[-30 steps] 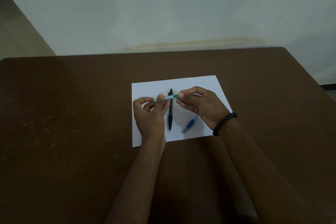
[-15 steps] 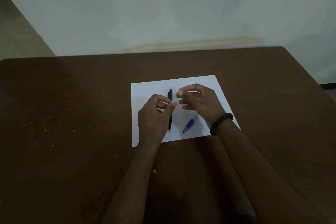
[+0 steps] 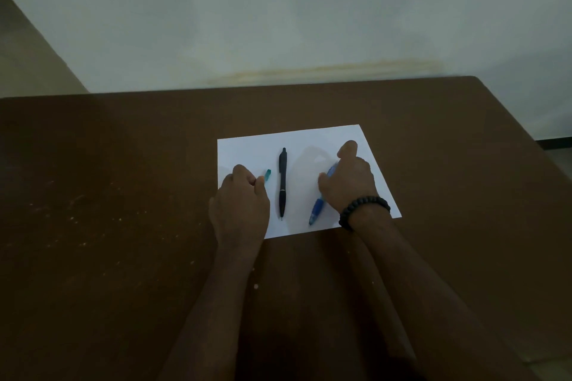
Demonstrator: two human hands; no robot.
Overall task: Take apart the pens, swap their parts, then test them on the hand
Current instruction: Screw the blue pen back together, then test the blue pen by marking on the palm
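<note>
1. Two bare hands rest over a white rectangular sheet of paper [image 3: 309, 145] that lies on a dark brown wooden table [image 3: 108, 195], nearer the table's far edge than its near edge.
2. On the left, the left hand [image 3: 240, 204] is curled into a loose fist over the sheet's left edge, pinching a teal-green translucent pen piece [image 3: 267, 175] between thumb and fingers; only the short far end of that piece shows beyond the fingertips.
3. How much of the green piece lies inside the fist cannot be told.
4. Between the two hands, a slim black retractable pen [image 3: 282, 183] lies flat and untouched on the middle of the sheet, clip end toward the table's far edge, writing tip toward the near edge.
5. On the right, the right hand [image 3: 348, 182] is closed, knuckles up, over a blue plastic pen with a darker blue grip [image 3: 317, 209]; the fingers are wrapped around its upper barrel.
6. The blue pen slants across the sheet's right half, its tip pointing to the sheet's near edge and its grip section showing below the hand.
7. Whether the blue pen is lifted or lying on the paper cannot be told.
8. A black beaded bracelet [image 3: 365, 209] circles the right wrist, above the sheet's near right corner.
</note>
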